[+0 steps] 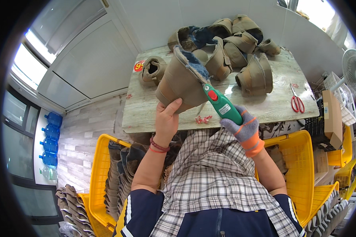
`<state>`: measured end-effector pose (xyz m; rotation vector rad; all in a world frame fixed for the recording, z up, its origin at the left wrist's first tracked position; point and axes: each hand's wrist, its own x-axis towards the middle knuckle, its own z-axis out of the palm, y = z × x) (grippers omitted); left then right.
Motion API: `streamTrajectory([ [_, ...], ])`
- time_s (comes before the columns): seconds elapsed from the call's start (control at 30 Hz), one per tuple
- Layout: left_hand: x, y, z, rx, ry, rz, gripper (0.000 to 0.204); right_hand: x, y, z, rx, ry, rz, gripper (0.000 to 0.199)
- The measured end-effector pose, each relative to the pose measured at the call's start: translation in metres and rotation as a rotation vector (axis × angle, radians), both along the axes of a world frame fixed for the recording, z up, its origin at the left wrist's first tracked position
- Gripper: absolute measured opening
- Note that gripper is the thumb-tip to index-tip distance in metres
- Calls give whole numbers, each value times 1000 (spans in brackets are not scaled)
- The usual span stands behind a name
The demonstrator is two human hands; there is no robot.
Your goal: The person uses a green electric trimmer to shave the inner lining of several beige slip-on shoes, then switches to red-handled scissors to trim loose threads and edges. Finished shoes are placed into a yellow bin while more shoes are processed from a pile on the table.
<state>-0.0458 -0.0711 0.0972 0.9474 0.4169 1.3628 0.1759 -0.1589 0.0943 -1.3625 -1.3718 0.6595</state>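
My left hand (168,122), bare with a dark red bracelet at the wrist, grips the lower edge of a tan shoe upper (178,85) and tilts it up above the table. Blue and whitish fluffy lining shows along its open rim. My right hand (244,130), in a grey and orange glove, is wrapped round a green hand-held power tool (224,106) with a red button. The tool's narrow tip meets the lined edge of the upper; its exact working end is too small to make out.
More tan uppers (243,45) are heaped at the table's back. Red-handled scissors (296,100) lie on the right of the table (154,114), pinkish scraps (203,119) near its front. Yellow crates (101,170) flank me, the left one holding stacked uppers. A fan (354,67) stands far right.
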Motion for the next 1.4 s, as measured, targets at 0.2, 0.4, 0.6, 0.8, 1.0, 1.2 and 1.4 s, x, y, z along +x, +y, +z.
streamTrajectory([
  [0.2, 2, 1, -16, 153, 299, 66, 33, -1, 3, 7, -63, 181, 15, 50],
  [0.4, 12, -1, -26, 300, 554, 193, 26, 3, 5, 7, -29, 260, -5, 46],
  [0.6, 15, 4, -20, 705, 913, 387, 28, 7, 2, 7, -80, 298, -54, 43],
  [0.8, 12, -3, -31, 986, 1220, 357, 33, 10, -1, 9, -145, 299, -113, 39],
  [1.0, 11, -11, -37, 1079, 1389, 185, 40, 12, 1, 19, -127, 440, -99, 36],
  [1.2, 14, -23, -43, 919, 1179, 135, 43, 30, 10, 29, -68, 525, -82, 35],
  [1.4, 17, -13, -49, 181, 499, 12, 29, 27, -25, 0, -221, 266, -99, 45],
])
